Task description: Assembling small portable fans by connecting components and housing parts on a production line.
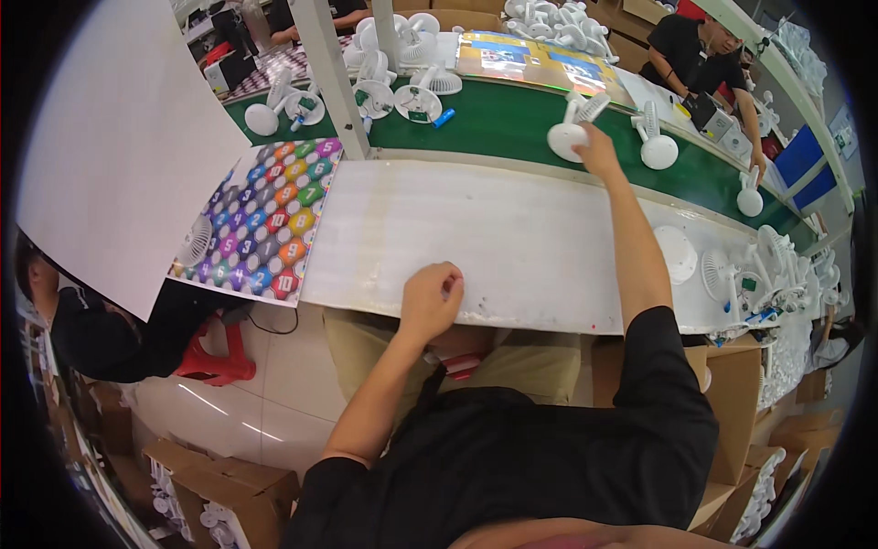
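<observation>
My right hand (599,154) reaches out over the green conveyor belt (512,137), its fingers closed on the round base of a small white fan (566,142). The fan's caged head points away from me. My left hand (432,300) rests near the front edge of the white worktable (476,229), fingers curled in, with nothing visible in them. On the belt to the right of the held fan stands another white fan (658,151). Left along the belt, several fans lie with open bases showing green boards, and a blue cylindrical battery (444,118) lies beside one.
A colourful numbered sheet (265,220) with a fan cage on it lies at the left, beside a large white panel (119,137). White fan parts (732,274) crowd the table's right end. Across the belt, a person's hand (758,166) is at a fan (750,201). A metal post (334,73) rises behind.
</observation>
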Available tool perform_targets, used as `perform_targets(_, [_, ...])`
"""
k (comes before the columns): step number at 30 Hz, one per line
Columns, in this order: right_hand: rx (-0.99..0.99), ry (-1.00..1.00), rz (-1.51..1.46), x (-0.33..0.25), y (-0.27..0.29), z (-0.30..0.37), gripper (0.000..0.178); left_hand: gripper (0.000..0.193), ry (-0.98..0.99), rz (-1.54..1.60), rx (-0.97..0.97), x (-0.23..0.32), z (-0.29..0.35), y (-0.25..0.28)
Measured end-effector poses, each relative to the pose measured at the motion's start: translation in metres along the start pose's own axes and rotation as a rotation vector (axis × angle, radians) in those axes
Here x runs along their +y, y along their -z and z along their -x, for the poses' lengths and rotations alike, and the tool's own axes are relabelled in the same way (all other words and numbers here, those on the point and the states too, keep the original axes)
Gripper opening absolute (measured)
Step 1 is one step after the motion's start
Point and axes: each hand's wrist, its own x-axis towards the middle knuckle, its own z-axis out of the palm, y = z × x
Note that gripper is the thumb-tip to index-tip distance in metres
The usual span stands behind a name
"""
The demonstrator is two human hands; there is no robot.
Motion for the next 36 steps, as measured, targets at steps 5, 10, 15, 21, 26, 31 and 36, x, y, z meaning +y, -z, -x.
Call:
perform_targets(5, [0.399,0.161,0.377,-0.057,-0.024,-0.043,0.050,0.004,-0.109,-0.107,-0.007,0.005,-0.003,-0.009])
perform_targets(10, [0.257,0.260,0.006,-0.149,-0.168,-0.080,0.041,0.003,-0.096,-0.132,0.006,0.002,-0.004,-0.012])
perform_targets(15, [-0.068,0.216,-0.284,-0.173,-0.208,-0.104,0.035,0.006,-0.077,-0.174,-0.088,-0.001,-0.004,-0.003])
perform_targets(21, [-0.185,0.017,-0.536,-0.167,-0.126,-0.066,0.029,0.002,0.031,-0.043,-0.024,0.003,-0.008,-0.004])
perform_targets(26, [-0.197,-0.225,-1.315,-0.178,-0.039,0.043,0.028,0.017,0.072,0.122,0.239,0.039,-0.055,0.021])
perform_targets(31, [-0.154,-0.216,-1.390,-0.201,0.028,0.167,0.024,0.039,-0.155,-0.051,0.290,0.097,-0.080,0.016])
perform_targets(36, [-0.143,-0.227,-1.389,-0.228,0.051,0.237,0.027,0.040,-0.181,0.025,0.110,0.135,-0.056,0.019])
